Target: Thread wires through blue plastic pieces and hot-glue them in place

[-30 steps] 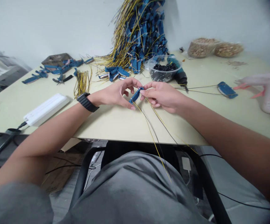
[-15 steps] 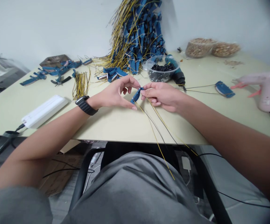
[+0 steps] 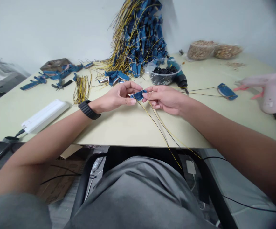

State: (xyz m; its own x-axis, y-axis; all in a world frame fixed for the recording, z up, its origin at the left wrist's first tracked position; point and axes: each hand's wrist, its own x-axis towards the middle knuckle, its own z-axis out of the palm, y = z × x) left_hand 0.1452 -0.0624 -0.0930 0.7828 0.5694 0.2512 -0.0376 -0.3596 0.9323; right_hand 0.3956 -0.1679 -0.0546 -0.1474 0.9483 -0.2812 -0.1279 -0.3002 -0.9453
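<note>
Between my hands, a little above the table's front part, is a small blue plastic piece (image 3: 138,95) with yellow and black wires (image 3: 160,125) trailing down over the table edge. My left hand (image 3: 120,95) pinches its left end between thumb and fingers. At its right end, my right hand (image 3: 163,98) grips it with thumb and index finger, the other fingers curled. A similar blue piece with wires (image 3: 227,91) lies on the table to the right of my right hand.
Behind my hands rises a big heap of wired blue pieces (image 3: 140,38). Near it are a clear tub of small black parts (image 3: 164,74) and a dark power tool (image 3: 181,80). A pink glue gun (image 3: 275,92) stands right; cutters (image 3: 61,84), yellow-black wires (image 3: 82,87) and a white power strip (image 3: 44,116) lie left.
The blue piece has turned from a steep slant to nearly level. My left thumb and fingers have closed onto its left end; my right hand keeps its hold.
</note>
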